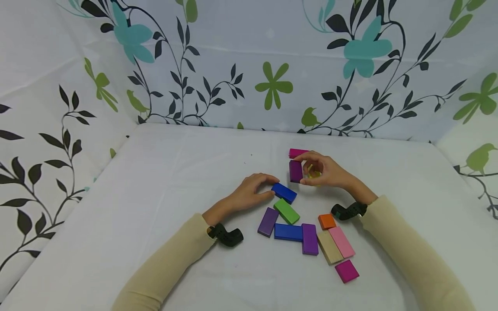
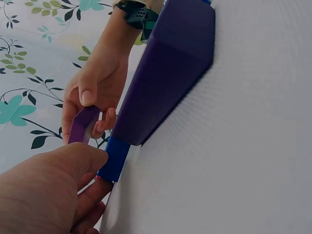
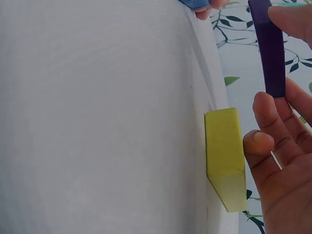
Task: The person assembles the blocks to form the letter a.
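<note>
My right hand [image 1: 328, 171] pinches a purple block [image 1: 295, 171] by its ends between thumb and fingers; in the right wrist view this purple block [image 3: 270, 51] is held off the table. My left hand [image 1: 247, 193] grips the end of a blue block [image 1: 284, 193] between thumb and fingers, and that blue block [image 2: 115, 158] shows partly behind the thumb in the left wrist view. A yellow block [image 3: 225, 146] stands on the table beside my right hand, mostly hidden by the fingers in the head view. Just beyond the purple block lies a magenta block [image 1: 297, 153].
Nearer me, a green block [image 1: 286, 211], a dark purple block [image 1: 268, 222], a second blue block [image 1: 288, 232] and a violet block [image 1: 310, 239] lie close together. To their right are orange [image 1: 327, 221], pink [image 1: 342, 242], tan [image 1: 330, 248] and another magenta block [image 1: 347, 271].
</note>
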`<move>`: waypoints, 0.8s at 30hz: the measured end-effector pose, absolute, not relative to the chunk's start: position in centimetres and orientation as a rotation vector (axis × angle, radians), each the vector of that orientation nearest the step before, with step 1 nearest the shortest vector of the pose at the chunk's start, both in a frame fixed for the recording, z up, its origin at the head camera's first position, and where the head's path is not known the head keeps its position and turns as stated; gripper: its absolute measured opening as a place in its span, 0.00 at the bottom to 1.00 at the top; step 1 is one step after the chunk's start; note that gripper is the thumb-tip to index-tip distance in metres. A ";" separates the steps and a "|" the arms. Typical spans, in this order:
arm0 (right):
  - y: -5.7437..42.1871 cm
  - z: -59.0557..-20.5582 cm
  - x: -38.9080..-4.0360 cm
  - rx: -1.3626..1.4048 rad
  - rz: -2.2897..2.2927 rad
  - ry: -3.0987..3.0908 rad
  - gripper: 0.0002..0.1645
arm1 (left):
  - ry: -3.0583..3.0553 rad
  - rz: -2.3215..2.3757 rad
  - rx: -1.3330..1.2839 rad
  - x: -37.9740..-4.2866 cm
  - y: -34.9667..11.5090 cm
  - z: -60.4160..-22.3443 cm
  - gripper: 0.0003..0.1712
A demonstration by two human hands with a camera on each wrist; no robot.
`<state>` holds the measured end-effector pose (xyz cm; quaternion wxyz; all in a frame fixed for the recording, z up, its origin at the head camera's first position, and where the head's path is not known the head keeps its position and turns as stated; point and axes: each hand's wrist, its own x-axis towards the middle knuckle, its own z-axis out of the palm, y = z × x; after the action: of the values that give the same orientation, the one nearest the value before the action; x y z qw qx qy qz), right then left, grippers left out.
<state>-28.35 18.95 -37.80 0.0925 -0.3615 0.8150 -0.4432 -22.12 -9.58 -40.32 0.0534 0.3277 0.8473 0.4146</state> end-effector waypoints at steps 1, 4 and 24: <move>18.9 -37.8 -28.4 -1.072 -1.315 2.420 0.38 | 2.574 1.259 0.994 -22.1 -9.6 -40.3 0.23; 18.9 -37.8 -28.5 -1.083 -1.314 2.424 0.38 | 2.575 1.254 0.988 -22.2 -9.5 -40.4 0.23; 18.6 -38.1 -29.7 -1.084 -1.316 2.482 0.34 | 2.581 1.246 0.989 -22.2 -9.6 -40.4 0.23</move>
<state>-29.74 18.56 -38.08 0.0652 -0.3591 0.8226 -0.4360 -22.20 -9.56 -40.45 0.0546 0.3257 0.8500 0.4104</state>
